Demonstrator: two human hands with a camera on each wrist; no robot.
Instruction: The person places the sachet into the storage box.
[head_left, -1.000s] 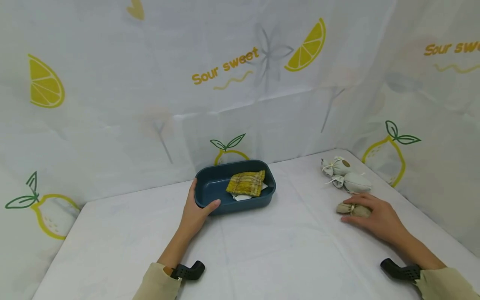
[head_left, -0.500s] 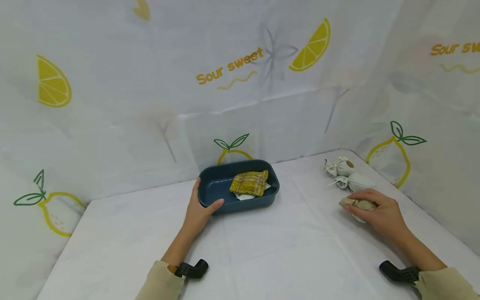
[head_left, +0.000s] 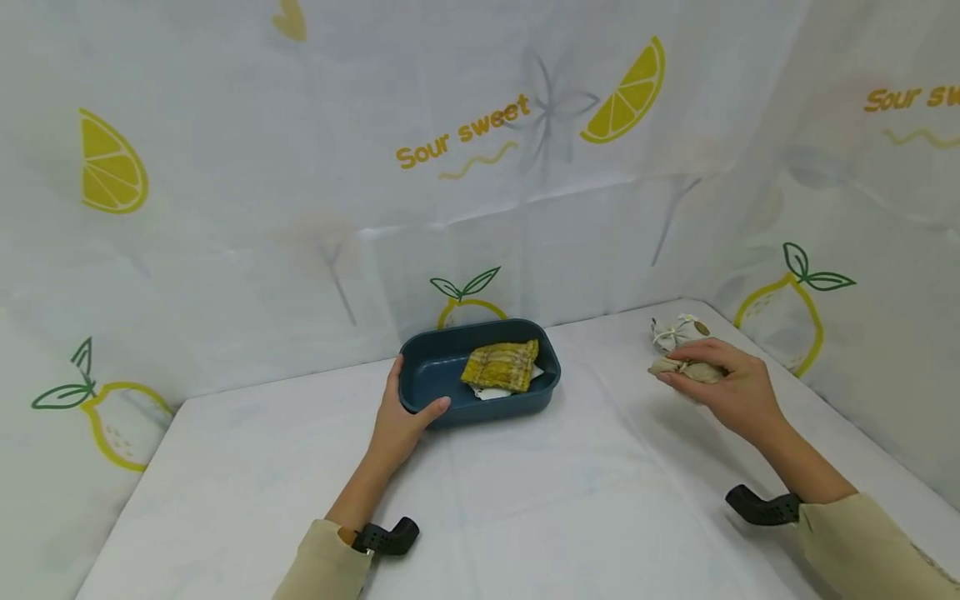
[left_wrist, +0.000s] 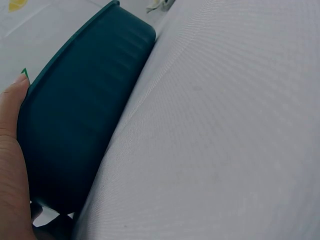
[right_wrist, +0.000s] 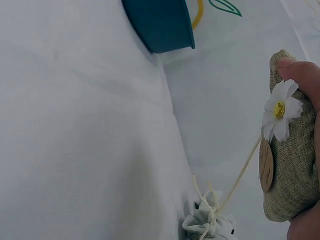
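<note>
My left hand (head_left: 397,425) holds the left end of a dark blue oblong box (head_left: 487,410), thumb at the front rim and fingers round the outer side. The left wrist view shows the box wall (left_wrist: 85,105) and the thumb. A yellow plaid sachet (head_left: 501,367) lies in the box on a white tag (head_left: 489,392). My right hand (head_left: 738,392) pinches a beige burlap sachet (head_left: 701,372), raised over the table. In the right wrist view a white artificial flower (right_wrist: 281,111) and a round brown tag (right_wrist: 266,165) show on the burlap.
A pale grey tied sachet (head_left: 678,334) lies at the back right of the white-covered table (head_left: 540,508); my right hand hides the second one beside it. Lemon-printed cloth (head_left: 300,317) hangs along the back and right edges.
The right hand has lifted the beige sachet off the table and moved it up and slightly left, covering one grey sachet. My left hand stays on the box.
</note>
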